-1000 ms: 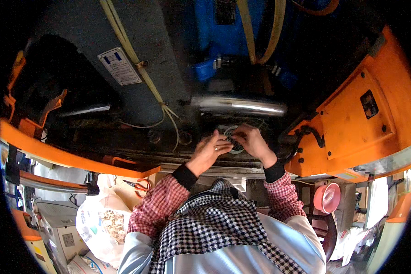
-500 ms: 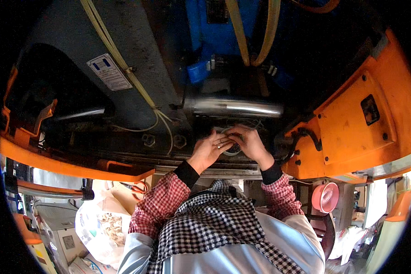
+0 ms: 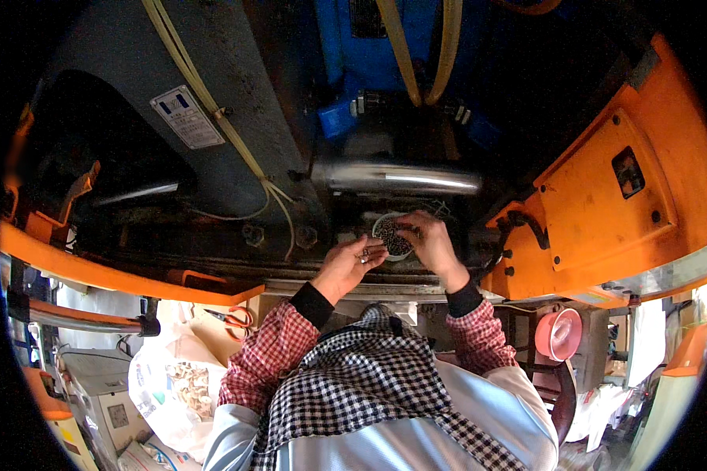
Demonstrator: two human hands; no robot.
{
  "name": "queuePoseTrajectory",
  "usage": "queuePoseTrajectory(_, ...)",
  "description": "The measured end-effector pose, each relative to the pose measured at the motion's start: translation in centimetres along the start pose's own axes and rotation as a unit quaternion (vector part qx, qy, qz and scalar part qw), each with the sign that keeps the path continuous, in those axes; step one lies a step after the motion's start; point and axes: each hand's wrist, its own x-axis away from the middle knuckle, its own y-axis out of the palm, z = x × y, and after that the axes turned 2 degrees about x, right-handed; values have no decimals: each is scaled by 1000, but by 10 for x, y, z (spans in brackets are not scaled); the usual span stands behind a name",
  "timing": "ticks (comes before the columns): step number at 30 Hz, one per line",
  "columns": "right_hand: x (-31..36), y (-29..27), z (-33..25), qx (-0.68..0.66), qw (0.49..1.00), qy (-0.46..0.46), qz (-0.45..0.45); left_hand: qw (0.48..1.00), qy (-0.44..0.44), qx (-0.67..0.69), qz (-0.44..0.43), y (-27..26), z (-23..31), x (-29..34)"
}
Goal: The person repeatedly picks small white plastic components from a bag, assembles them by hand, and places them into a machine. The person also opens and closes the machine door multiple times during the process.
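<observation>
A small pale-rimmed bowl full of small dark pieces stands on the dark machine bed in front of me. My right hand is over the bowl's right side, thumb and fingertips pinched together. Whatever is between those fingertips is too small to make out. Close to the near left edge of the bowl, my left hand is cupped with its fingers curled inward, and a ring-like glint shows on one finger. What lies in its palm is hidden.
Beyond the bowl runs a shiny metal cylinder. Orange machine covers flank me, the right one with a black cable. Behind are a bag of small pale parts, orange-handled scissors and a pink basin.
My hands were touching above the bowl and are now apart. The left has drawn back to the left and nearer me, uncovering the bowl's dark contents; the right stays over the bowl.
</observation>
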Motion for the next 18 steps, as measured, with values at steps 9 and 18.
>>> queuePoseTrajectory(9,6,41,45,270,940,12,-208,1000,12,15,-7,15,6,24)
queuePoseTrajectory(18,8,33,44,216,966,-18,-144,1000,15,-2,0,15,6,26)
